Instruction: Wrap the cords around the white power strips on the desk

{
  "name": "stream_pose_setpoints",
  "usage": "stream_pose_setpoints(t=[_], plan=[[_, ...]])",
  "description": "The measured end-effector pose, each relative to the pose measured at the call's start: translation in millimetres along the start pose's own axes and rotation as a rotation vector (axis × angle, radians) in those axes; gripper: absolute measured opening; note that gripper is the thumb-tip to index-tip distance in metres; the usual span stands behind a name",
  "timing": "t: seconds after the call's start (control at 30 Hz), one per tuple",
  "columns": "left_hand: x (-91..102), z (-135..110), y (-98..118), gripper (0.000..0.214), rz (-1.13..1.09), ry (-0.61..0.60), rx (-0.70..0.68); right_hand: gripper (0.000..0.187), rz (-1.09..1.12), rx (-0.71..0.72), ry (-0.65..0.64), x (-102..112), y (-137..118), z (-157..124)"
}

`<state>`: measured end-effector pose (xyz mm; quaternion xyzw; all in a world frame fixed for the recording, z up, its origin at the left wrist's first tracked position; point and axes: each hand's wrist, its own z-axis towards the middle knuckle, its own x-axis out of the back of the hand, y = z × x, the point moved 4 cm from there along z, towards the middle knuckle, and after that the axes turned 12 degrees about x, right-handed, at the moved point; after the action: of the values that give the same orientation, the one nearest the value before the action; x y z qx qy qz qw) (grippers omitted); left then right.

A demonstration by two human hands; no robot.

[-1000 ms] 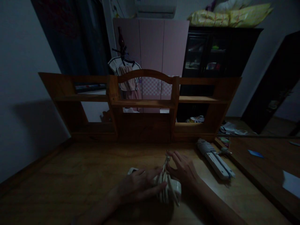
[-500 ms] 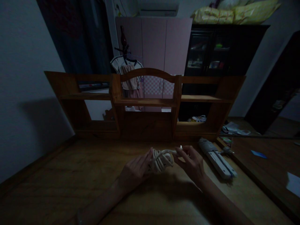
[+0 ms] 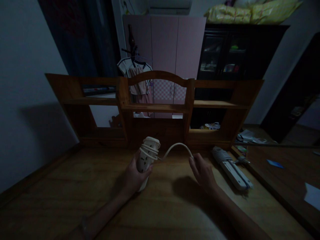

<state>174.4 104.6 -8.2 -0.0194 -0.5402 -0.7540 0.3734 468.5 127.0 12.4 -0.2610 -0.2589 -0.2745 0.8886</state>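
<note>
My left hand (image 3: 138, 174) is wrapped round a white power strip (image 3: 145, 162), held tilted over the wooden desk with its socket face showing. Several turns of its white cord (image 3: 179, 144) circle the strip's upper end. From there the cord arches across to my right hand (image 3: 203, 171), whose fingers are closed on it. The plug end is hidden in or behind those fingers. Right of that hand, a second power strip (image 3: 233, 174) lies on the desk with a grey cord wound round its far end.
A wooden shelf unit (image 3: 156, 107) stands along the back of the desk (image 3: 160, 213). To the right, a lower brown surface (image 3: 275, 170) holds a blue card (image 3: 275, 163) and white paper (image 3: 312, 195). A white wall (image 3: 30, 110) borders the left.
My left hand has moved left and turned the power strip upright, so its sockets now show. The cord between my hands is longer, with fewer turns bunched on the strip.
</note>
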Motion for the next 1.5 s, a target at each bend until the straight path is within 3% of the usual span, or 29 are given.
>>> stream_pose_setpoints(t=[0.2, 0.37, 0.53, 0.73, 0.87, 1.07, 1.3, 1.5], plan=[[-1.3, -5, 11, 0.075, -0.043, -0.115, -0.04, 0.033, 0.328, -0.278, 0.064, -6, 14, -3], [2.2, -13, 28, 0.081, 0.015, -0.114, -0.247, 0.036, 0.605, -0.452, 0.096, -16, 32, -7], [5.3, -22, 36, 0.083, 0.128, -0.189, -0.496, 0.038, 0.476, -0.478, 0.141, -13, 39, -11], [-1.7, -43, 40, 0.064, 0.428, -0.243, -0.97, 0.035, 0.388, -0.468, 0.259, -9, 43, -14], [-6.1, -53, 43, 0.049, 0.566, -0.275, -1.128, 0.032, 0.409, -0.451, 0.273, -11, 46, -17], [-6.2, -52, 46, 0.052, 0.618, -0.267, -1.112, 0.03, 0.475, -0.444, 0.241, -17, 42, -16], [-4.8, -46, 48, 0.059, 0.592, -0.245, -0.975, 0.033, 0.472, -0.38, 0.205, -15, 28, -8], [0.2, -34, 45, 0.066, 0.466, -0.134, -0.821, 0.065, 0.288, -0.132, 0.207, -3, 6, -4]])
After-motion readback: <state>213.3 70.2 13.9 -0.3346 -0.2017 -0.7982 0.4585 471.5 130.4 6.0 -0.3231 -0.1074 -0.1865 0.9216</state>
